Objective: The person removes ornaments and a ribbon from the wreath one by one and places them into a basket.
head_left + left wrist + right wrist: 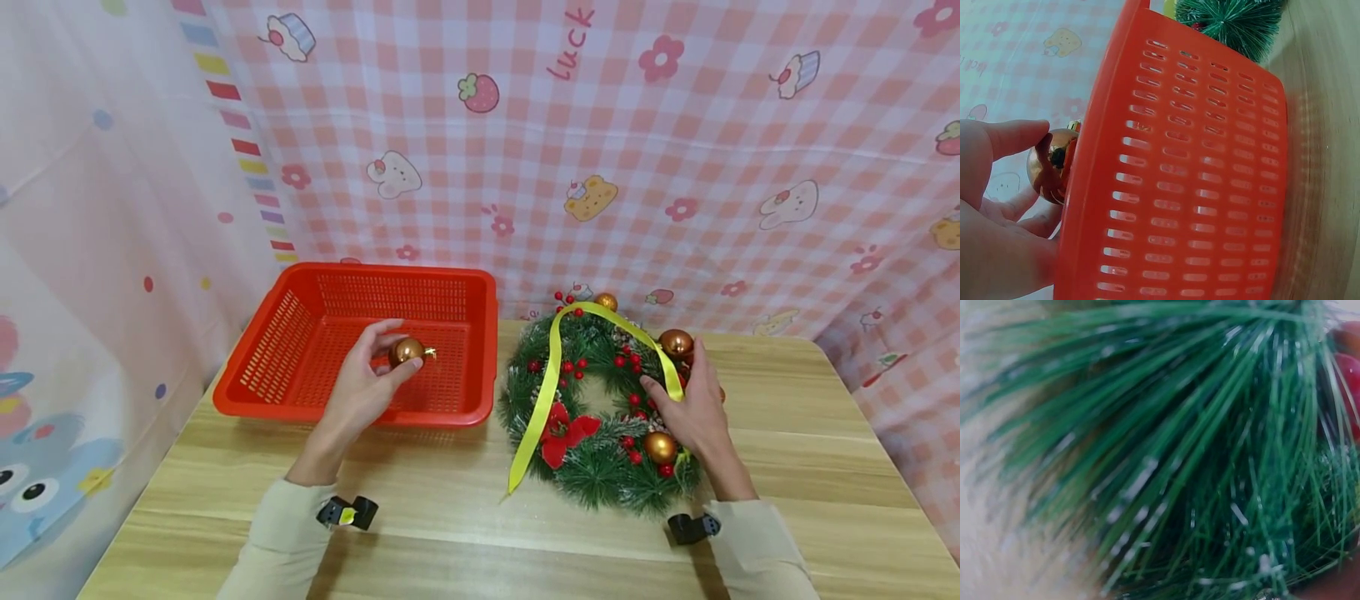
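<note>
A shiny copper-brown ornament ball (408,352) with a gold cap is pinched between the thumb and fingers of my left hand (363,385), above the red plastic basket (225,398). In the left wrist view the ball (1052,169) is partly hidden behind the basket's rim. My right hand (693,408) grips the right side of a green Christmas wreath (596,479), thumb toward its inner opening; some fingers are hidden. A yellow ribbon (550,383) lies across the wreath, beside red berries, a red flower (566,435) and gold balls (660,447). Pine needles (1179,444) fill the right wrist view.
The basket stands at the left of a wooden table (480,533), with the wreath to its right. A pink checkered cloth (525,167) hangs behind the table, and a pale patterned cloth (112,208) hangs at the left.
</note>
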Motion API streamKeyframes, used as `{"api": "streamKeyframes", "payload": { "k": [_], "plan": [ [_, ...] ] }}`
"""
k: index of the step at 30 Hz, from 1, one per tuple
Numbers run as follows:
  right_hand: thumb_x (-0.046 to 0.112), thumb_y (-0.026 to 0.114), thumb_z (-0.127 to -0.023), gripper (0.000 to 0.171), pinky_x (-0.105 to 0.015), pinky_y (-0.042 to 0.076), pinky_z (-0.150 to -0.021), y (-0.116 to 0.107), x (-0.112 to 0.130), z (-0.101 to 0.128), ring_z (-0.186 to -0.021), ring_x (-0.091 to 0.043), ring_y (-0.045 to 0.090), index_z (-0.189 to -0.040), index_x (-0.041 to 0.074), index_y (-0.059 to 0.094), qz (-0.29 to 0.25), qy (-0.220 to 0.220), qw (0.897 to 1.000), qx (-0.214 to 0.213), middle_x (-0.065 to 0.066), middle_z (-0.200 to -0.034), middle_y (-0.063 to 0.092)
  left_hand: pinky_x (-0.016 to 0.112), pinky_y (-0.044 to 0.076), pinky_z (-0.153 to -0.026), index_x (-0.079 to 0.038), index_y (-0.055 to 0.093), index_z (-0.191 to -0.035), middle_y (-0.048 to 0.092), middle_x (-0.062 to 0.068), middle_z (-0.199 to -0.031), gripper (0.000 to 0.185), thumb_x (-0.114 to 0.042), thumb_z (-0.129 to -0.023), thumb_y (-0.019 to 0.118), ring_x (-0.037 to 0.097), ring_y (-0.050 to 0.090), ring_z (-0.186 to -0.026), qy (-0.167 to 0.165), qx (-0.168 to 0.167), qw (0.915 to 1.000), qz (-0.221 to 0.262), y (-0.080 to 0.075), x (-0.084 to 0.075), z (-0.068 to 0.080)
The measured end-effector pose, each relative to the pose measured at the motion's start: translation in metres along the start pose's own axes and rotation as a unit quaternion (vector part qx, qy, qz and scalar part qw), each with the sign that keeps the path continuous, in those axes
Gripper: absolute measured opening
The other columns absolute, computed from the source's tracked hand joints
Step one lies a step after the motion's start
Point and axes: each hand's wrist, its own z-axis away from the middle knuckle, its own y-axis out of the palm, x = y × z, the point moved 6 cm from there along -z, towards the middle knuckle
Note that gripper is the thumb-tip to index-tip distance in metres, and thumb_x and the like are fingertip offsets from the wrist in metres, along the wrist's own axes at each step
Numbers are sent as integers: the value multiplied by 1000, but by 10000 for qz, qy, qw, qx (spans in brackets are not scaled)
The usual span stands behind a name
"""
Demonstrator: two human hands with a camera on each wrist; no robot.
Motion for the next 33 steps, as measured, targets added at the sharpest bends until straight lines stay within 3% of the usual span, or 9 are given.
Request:
{"api": "streamKeyframes", "payload": {
  "k": [10,17,24,33],
  "plan": [
    [53,56,-95,102,-76,21,-103,-1,-4,3,-144,-55,12,-158,17,-16,-45,-16,10000,3,-29,-162,-1,48,39,-106,-15,41,-146,51,12,-141,60,-15,-93,69,29,46,-131,-103,60,9998,-136,3,5,1],
    [55,56,-95,102,-76,21,-104,0,-1,3,-145,-53,11,-158,16,-15,-49,-22,10000,10,-28,-162,0,51,37,-108,-16,43,-145,51,9,-141,56,-19,-94,68,28,45,-132,61,-15,9999,-159,11,-6,4],
    [56,55,-95,103,-76,22,-103,0,-2,2,-144,-55,14,-158,16,-16,-33,-11,10000,26,-28,-162,-2,48,43,-104,-19,50,-139,58,4,-133,49,-18,-94,69,25,52,-125,485,90,9988,-67,39,-29,11],
    [57,53,-95,102,-76,25,-102,0,-1,1,-142,-56,18,-158,16,-15,17,26,10000,3,-29,-162,0,44,49,-96,-17,58,-130,64,3,-123,39,-9,-93,67,21,58,-114,1320,453,9887,541,94,-58,30]
  ]
}}
